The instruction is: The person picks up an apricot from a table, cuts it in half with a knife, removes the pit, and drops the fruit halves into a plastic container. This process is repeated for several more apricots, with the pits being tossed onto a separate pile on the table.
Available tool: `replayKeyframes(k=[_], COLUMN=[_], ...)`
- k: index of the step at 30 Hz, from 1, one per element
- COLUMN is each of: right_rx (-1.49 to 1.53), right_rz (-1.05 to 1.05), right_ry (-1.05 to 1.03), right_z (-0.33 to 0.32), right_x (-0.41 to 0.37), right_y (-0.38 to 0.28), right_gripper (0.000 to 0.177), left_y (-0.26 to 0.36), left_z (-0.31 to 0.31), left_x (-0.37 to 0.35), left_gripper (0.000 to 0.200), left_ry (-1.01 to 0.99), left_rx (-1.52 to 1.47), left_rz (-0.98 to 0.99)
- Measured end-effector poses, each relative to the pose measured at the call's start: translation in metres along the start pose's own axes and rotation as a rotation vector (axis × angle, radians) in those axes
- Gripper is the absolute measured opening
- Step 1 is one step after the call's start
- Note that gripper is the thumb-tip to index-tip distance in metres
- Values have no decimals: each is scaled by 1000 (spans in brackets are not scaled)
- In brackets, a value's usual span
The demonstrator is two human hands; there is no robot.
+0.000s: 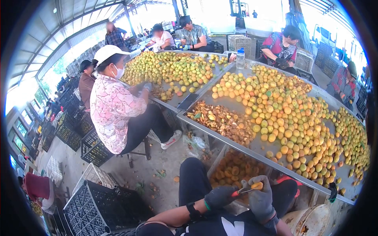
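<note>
In my gloved left hand (219, 197) is a small red-handled knife (235, 194), its fingers closed round the handle. My right hand (260, 200), in a grey glove, pinches an apricot (257, 186) at its fingertips. The knife's tip end meets the fruit between the two hands. Below them, between my knees, a crate (217, 160) holds many orange apricot pieces (236, 167). Just beyond stands a metal table (252, 151) with a heap of whole apricots (291, 114) and a pile of stones and scraps (224, 122).
On my left a person in a white cap (114, 102) sits at a second table (173, 103). Black plastic crates (98, 208) stand at my left side. A rusty white bucket (311, 220) is at lower right. A water bottle (240, 59) stands on the table; more people work beyond.
</note>
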State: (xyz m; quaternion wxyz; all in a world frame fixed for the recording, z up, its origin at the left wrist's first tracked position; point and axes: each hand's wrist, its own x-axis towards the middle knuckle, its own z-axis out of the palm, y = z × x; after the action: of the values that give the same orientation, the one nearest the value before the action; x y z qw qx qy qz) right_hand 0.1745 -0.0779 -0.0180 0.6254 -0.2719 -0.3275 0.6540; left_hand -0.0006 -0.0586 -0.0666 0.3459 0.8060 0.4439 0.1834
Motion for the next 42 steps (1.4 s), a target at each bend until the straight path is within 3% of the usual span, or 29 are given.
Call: replayKeyframes(k=[11, 13, 17, 20, 23, 26, 28, 29, 31, 34, 38, 40, 42], right_rx=[-28, -88, -140, -80, 192, 87, -290, -292, 66, -78, -123, -88, -68], right_rz=[11, 17, 86, 90, 122, 171, 37, 37, 141, 45, 24, 48, 86], right_ry=[-5, 105, 122, 81, -103, -90, -105, -106, -162, -227, -167, -107, -124], right_z=[3, 5, 6, -1, -7, -7, -17, -15, -7, -18, -31, -22, -24], right_x=[-7, -7, -2, 0, 10, 8, 9, 8, 1, 7, 4, 1, 5], right_y=[-2, -2, -4, -4, -4, -9, -2, -3, -3, 12, 23, 25, 20], right_gripper=[44, 43, 42, 42, 37, 32, 27, 27, 30, 43, 41, 40, 39], left_y=[-3, 0, -17, -20, -31, -18, -14, -8, 4, -17, -3, -8, 2], left_z=[2, 4, 16, 21, 22, 17, 12, 10, 7, 26, 17, 33, 22], left_x=[3, 6, 12, 15, 24, 20, 20, 18, 14, 13, 15, 10, 9], left_gripper=[24, 24, 24, 23, 24, 24, 26, 26, 27, 28, 27, 26, 26], left_ry=[14, 37, 73, 95, 94, 111, -20, -19, -98, -44, -122, -5, -36], left_rx=[45, -21, -38, -57, -50, -94, -116, -117, -223, -223, -178, -275, -245], left_rz=[75, 32, 71, 107, 132, 85, 28, 28, -12, 14, -82, -10, -75])
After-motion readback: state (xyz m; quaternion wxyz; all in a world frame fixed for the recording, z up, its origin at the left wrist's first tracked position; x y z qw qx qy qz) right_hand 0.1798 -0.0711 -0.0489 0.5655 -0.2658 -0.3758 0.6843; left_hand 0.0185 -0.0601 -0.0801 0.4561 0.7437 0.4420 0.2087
